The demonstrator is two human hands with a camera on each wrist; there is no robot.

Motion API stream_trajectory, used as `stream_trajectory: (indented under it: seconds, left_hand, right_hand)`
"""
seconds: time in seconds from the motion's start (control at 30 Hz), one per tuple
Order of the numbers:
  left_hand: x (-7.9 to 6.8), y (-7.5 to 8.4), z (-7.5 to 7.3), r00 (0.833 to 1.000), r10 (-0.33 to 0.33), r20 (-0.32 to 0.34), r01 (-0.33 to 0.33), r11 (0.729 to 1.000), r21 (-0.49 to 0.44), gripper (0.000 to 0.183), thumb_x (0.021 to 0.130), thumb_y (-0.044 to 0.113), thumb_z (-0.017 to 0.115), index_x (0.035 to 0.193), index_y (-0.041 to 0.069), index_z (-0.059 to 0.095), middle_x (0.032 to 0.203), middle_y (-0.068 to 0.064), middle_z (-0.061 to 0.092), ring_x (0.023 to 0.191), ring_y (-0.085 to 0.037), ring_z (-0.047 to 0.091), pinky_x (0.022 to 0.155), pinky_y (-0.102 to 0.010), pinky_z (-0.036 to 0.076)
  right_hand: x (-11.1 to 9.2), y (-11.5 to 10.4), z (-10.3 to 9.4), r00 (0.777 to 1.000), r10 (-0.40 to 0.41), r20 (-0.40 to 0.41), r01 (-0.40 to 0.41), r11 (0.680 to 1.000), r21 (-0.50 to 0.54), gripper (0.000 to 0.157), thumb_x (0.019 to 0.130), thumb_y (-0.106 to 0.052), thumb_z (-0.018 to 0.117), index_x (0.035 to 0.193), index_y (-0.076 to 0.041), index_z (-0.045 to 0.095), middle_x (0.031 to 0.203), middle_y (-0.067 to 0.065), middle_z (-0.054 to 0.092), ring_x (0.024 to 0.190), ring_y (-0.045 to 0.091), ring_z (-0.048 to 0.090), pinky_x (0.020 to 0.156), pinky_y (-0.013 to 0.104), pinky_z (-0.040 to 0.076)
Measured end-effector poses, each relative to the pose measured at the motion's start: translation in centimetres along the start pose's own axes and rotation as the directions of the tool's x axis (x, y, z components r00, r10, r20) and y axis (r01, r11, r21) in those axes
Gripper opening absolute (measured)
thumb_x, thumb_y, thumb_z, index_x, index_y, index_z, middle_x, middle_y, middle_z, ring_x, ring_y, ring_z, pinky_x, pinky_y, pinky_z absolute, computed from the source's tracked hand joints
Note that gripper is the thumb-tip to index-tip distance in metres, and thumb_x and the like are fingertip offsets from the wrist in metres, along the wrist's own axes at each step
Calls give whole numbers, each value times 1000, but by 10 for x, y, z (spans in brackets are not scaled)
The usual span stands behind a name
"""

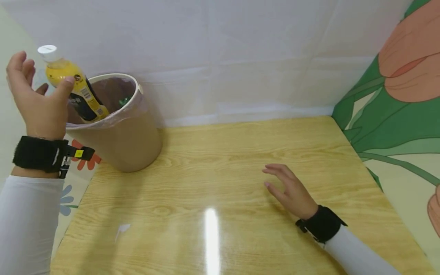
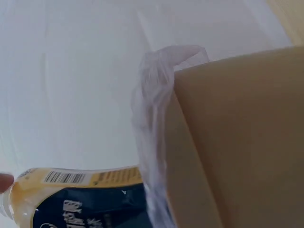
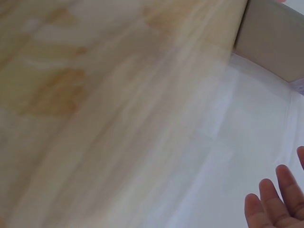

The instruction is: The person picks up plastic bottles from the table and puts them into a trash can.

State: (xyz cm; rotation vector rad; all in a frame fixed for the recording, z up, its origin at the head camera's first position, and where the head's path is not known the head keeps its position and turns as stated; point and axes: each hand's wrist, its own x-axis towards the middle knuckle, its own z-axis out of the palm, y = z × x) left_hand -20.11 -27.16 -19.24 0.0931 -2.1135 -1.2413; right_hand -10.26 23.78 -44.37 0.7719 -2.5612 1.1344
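A yellow drink bottle (image 1: 80, 91) with a white cap and a dark label leans with its base inside the mouth of a beige trash bin (image 1: 127, 141). My left hand (image 1: 42, 103) is beside the bottle's upper part, fingers spread and relaxed, the thumb overlapping the bottle in the head view. In the left wrist view, a fingertip shows at the neck end of the bottle (image 2: 95, 199), and the bin's liner (image 2: 152, 133) hides its lower end. My right hand (image 1: 292, 191) hovers over the wooden table with loosely bent fingers and holds nothing.
The bin stands at the table's (image 1: 213, 172) back left corner, with a green item (image 1: 124, 101) inside. A small white scrap (image 1: 123, 228) lies near the front left. White sheeting (image 1: 261, 57) covers the back wall, and a flower-patterned surface (image 1: 405, 152) borders the right.
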Motion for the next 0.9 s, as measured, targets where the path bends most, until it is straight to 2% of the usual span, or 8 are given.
stream_trajectory:
  seconds: [0.1, 0.17, 0.37, 0.53, 0.6, 0.67, 0.77, 0.9]
  left_hand:
    - [-12, 5, 11, 990, 130, -47, -123, 985, 125, 63, 85, 18, 65, 140, 22, 35, 137, 8, 33, 127, -4, 25, 102, -22, 23]
    - [-18, 4, 20, 982, 186, -33, -181, 975, 127, 59, 83, 18, 68, 135, 21, 41, 130, 8, 38, 122, -4, 31, 100, -25, 28]
    - [-17, -3, 44, 981, 186, 57, -192, 971, 141, 59, 83, 20, 70, 135, 25, 42, 124, 7, 40, 115, -7, 36, 98, -24, 35]
    - [-4, -10, 57, 958, 280, 53, -285, 942, 175, 56, 83, 19, 71, 133, 26, 46, 126, 6, 43, 116, -6, 36, 100, -22, 30]
    - [2, -14, 59, 950, 303, 79, -313, 926, 211, 54, 84, 17, 70, 133, 25, 48, 132, 6, 42, 120, -5, 34, 102, -21, 26]
    - [6, -17, 60, 955, 268, 125, -292, 922, 255, 54, 86, 14, 67, 135, 24, 47, 139, 5, 37, 126, -5, 29, 105, -20, 19]
    - [10, -23, 58, 969, 158, 192, -211, 930, 302, 58, 88, 11, 61, 141, 23, 41, 149, 5, 26, 133, -5, 19, 107, -20, 13]
    - [8, -30, 53, 974, 94, 206, -150, 949, 277, 58, 88, 13, 56, 143, 21, 38, 149, 4, 25, 133, -5, 18, 108, -22, 14]
  right_hand:
    - [5, -1, -2, 1000, 2, 8, -2, 1000, 14, 45, 90, -9, 63, 132, -13, 49, 137, 3, 40, 125, 19, 36, 97, 40, 37]
    - [7, -2, -3, 1000, 4, 10, -4, 1000, 20, 43, 91, -10, 63, 132, -13, 50, 137, 3, 40, 125, 19, 36, 97, 40, 37]
    - [5, 0, -1, 1000, 22, -2, -22, 1000, 9, 39, 91, -12, 63, 129, -12, 52, 134, 3, 43, 123, 19, 38, 97, 42, 38]
    - [1, 2, -1, 1000, 25, -3, -25, 1000, 8, 38, 91, -11, 63, 128, -10, 53, 134, 4, 43, 123, 19, 38, 97, 42, 38]
    - [0, 3, 0, 1000, 27, -1, -27, 1000, 13, 38, 91, -11, 63, 128, -10, 53, 134, 3, 42, 123, 18, 38, 97, 40, 38]
    - [-1, 3, 1, 1000, 28, -2, -28, 1000, 13, 38, 91, -11, 63, 128, -11, 53, 134, 2, 42, 123, 18, 38, 98, 39, 38]
    - [-2, 4, 2, 1000, 27, -2, -27, 1000, 15, 39, 91, -10, 63, 128, -11, 53, 134, 3, 43, 123, 18, 38, 98, 39, 38]
    - [-2, 3, 1, 1000, 23, -7, -23, 1000, 5, 39, 90, -9, 64, 127, -9, 53, 134, 4, 43, 123, 18, 38, 98, 37, 37]
